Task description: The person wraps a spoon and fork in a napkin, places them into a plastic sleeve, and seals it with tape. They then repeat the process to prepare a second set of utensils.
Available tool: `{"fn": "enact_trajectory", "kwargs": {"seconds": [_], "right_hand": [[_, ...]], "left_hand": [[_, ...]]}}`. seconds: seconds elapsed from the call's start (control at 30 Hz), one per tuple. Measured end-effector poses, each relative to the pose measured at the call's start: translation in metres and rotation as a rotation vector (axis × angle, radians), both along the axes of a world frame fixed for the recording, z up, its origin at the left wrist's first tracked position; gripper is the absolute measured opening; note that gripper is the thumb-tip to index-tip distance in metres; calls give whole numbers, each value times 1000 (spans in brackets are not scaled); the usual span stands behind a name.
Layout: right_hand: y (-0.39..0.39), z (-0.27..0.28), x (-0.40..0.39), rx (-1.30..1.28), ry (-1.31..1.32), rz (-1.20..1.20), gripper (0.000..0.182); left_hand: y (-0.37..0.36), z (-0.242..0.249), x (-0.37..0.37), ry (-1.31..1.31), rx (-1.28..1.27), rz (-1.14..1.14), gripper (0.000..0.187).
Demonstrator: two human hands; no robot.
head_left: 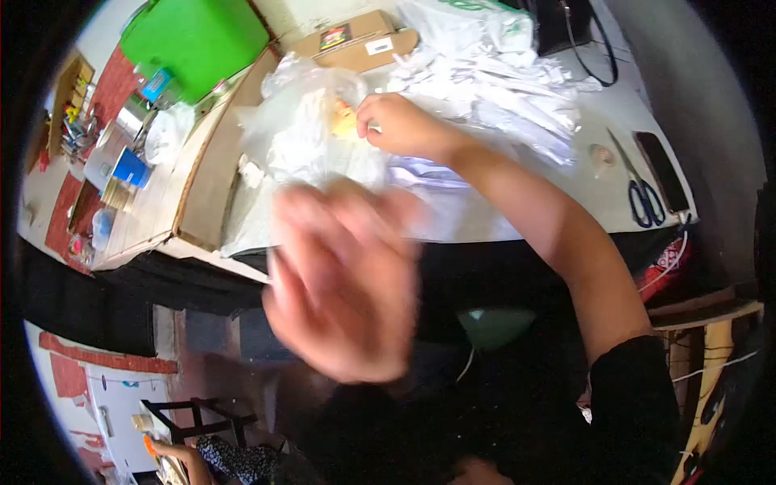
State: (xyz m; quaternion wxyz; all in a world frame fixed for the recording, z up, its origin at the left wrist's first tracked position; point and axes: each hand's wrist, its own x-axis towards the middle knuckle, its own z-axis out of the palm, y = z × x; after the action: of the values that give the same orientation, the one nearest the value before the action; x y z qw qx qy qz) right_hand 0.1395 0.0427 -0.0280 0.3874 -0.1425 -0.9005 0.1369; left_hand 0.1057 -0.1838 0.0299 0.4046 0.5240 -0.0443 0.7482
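My right hand (398, 127) reaches over the table with its fingers curled into a pinch. Its fingertips are right at a small yellow-and-red piece (345, 121) among clear plastic bags (299, 137); what the pinch holds I cannot make out. My left hand (343, 283), raised close to the camera in front of the table edge, is smeared by motion. White paper strips (493, 97) lie heaped beyond my right wrist, and more pale strips (428, 172) lie under my forearm.
Blue-handled scissors (644, 200), a phone (661, 171) and a tape roll (601, 156) lie at the right. A cardboard box (356, 44) stands behind. A side counter (153, 214) at left carries a blue cup (131, 168) and a green container (194, 48). Another person's arm (190, 461) shows lower left.
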Motion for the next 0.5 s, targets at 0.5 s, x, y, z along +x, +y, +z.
{"fn": "enact_trajectory", "kwargs": {"seconds": [0.5], "right_hand": [[6, -4, -16, -26, 151, -115, 9]], "left_hand": [[-32, -7, 49, 4, 165, 34, 26]]}}
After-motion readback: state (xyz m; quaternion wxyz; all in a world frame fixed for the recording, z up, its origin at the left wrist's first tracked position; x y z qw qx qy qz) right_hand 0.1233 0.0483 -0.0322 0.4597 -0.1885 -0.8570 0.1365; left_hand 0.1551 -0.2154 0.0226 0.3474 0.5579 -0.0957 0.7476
